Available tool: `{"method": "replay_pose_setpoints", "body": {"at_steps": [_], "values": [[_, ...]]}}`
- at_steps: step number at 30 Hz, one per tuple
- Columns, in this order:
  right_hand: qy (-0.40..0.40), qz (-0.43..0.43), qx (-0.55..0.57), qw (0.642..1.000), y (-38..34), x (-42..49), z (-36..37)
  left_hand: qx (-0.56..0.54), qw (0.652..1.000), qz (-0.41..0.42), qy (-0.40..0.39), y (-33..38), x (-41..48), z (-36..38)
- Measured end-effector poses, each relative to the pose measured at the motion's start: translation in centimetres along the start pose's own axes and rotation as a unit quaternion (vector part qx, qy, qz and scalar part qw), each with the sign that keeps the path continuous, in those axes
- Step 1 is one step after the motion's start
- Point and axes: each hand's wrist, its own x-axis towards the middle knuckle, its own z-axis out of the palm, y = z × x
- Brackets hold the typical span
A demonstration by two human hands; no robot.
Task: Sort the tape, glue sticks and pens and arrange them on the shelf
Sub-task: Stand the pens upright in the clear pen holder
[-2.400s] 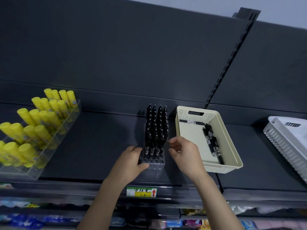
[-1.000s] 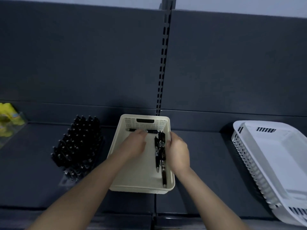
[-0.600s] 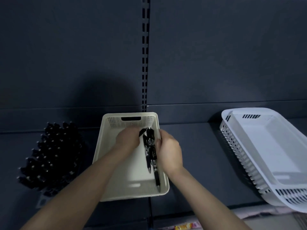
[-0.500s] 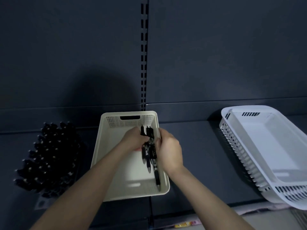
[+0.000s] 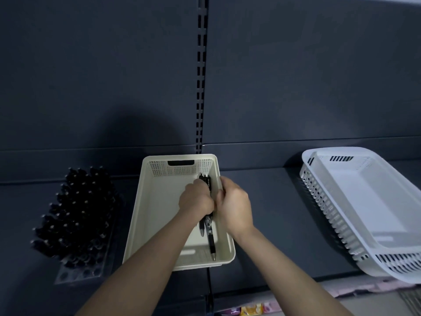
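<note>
Hands meet over the right half of a cream rectangular plastic basket (image 5: 145, 215), which stands on the dark grey metal shelf (image 5: 268, 213) in front of the slotted black upright (image 5: 200, 87). Both forearms rise from the bottom edge and converge, with the backs of the hands turned to the camera.

The left hand (image 5: 196, 200) is fisted, its grip clamped round the middle of a bundle of black plastic pens (image 5: 211, 234). The right hand (image 5: 234, 208) presses in from the right, just beside the left. Its fingers curl inward and its grip is closed on the same bundle.

The pens lie lengthwise along the basket's right wall. Their clip ends stick out beyond the fists toward the far, perforated wall with its handle slot. Their tips reach toward the near wall, one pen further than the others. Whether the bundle is lifted off the basket floor cannot be told.

Left of the basket, apart from it, a clear plastic rack (image 5: 75, 224) holds many upright black pens, blurred. To the right, well apart, a white slotted plastic basket (image 5: 337, 215) sits on the shelf.
</note>
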Motion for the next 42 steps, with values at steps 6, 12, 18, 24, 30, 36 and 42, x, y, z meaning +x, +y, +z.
{"method": "replay_pose_setpoints", "body": {"at_steps": [6, 12, 18, 24, 30, 36, 42], "values": [[-0.011, 0.002, -0.005, 1.0, -0.1, 0.0, 0.0, -0.014, 1.0, -0.02, 0.016, -0.6, -0.4, 0.2], [-0.013, -0.003, -0.015, 1.0, -0.1, 0.1, 0.0, 0.006, 0.997, 0.03, 0.064, -2.0, -0.6, 0.3], [-0.015, -0.009, -0.014, 1.0, 0.2, 0.1, 0.1, -0.162, 0.986, 0.01, 0.021, -3.6, -0.3, -1.5], [-0.019, -0.036, -0.118, 0.992, 0.4, 0.3, 0.4, -0.322, 0.938, 0.026, 0.126, -4.5, -1.8, -3.5], [-0.103, -0.126, -0.005, 0.987, -2.8, 0.0, -0.4, -0.424, 0.863, 0.041, 0.271, -4.7, -3.7, -5.4], [-0.237, -0.12, 0.055, 0.963, -4.9, -1.5, -0.5, -0.493, 0.803, -0.016, 0.336, -4.2, -5.6, -5.9], [-0.234, -0.135, 0.078, 0.96, -6.6, -1.9, -1.9, -0.527, 0.793, 0.017, 0.305, -3.8, -7.5, -8.4]]}}
